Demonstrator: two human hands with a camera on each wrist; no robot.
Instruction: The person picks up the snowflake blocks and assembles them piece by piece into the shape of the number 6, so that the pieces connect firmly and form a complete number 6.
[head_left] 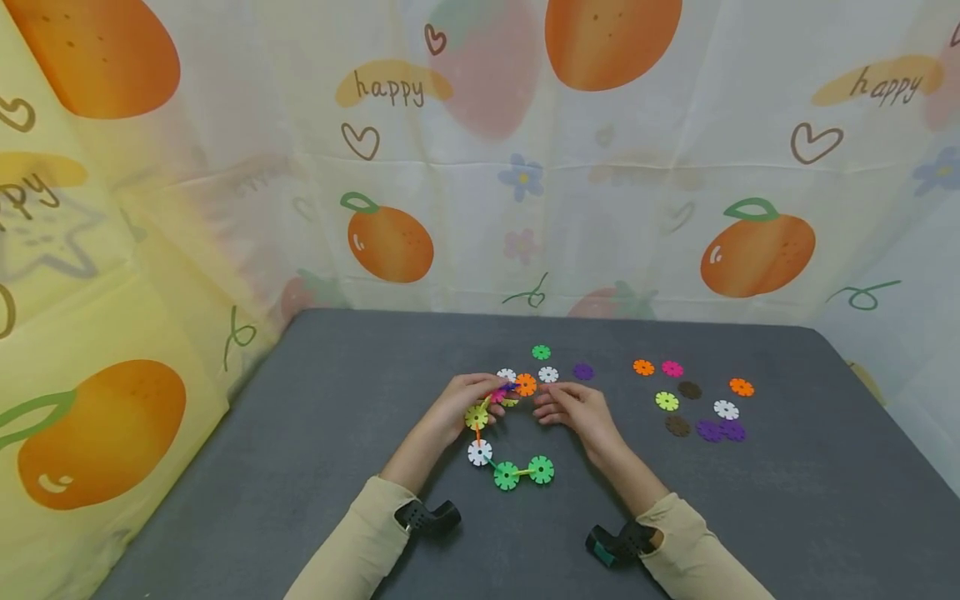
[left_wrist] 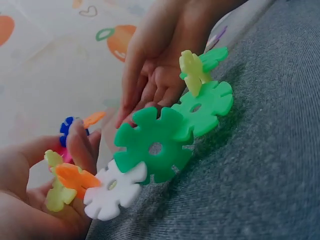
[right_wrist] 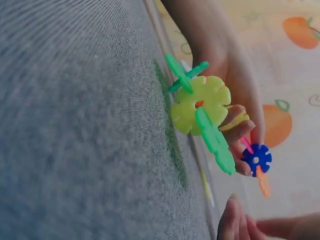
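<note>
My left hand (head_left: pixel 457 404) holds a chain of notched plastic flower discs, pinching it near a blue disc (right_wrist: pixel 258 159) and a pink one. An orange disc (head_left: pixel 527 384) sticks out past the blue one at the chain's far end. From the hand the chain curves toward me through a yellow disc (head_left: pixel 476 417), an orange one, a white disc (left_wrist: pixel 114 191) and green discs, ending in a green disc (head_left: pixel 542 469). My right hand (head_left: pixel 583 414) is just right of the orange end disc, fingers loosely bent, with nothing in its grasp.
Loose discs lie behind the hands, among them a green disc (head_left: pixel 541 352), a white one (head_left: pixel 548 374) and a purple one (head_left: pixel 583 372). Several more, including an orange disc (head_left: pixel 742 387) and purple discs (head_left: pixel 722 430), are scattered at right on the grey table (head_left: pixel 825 500).
</note>
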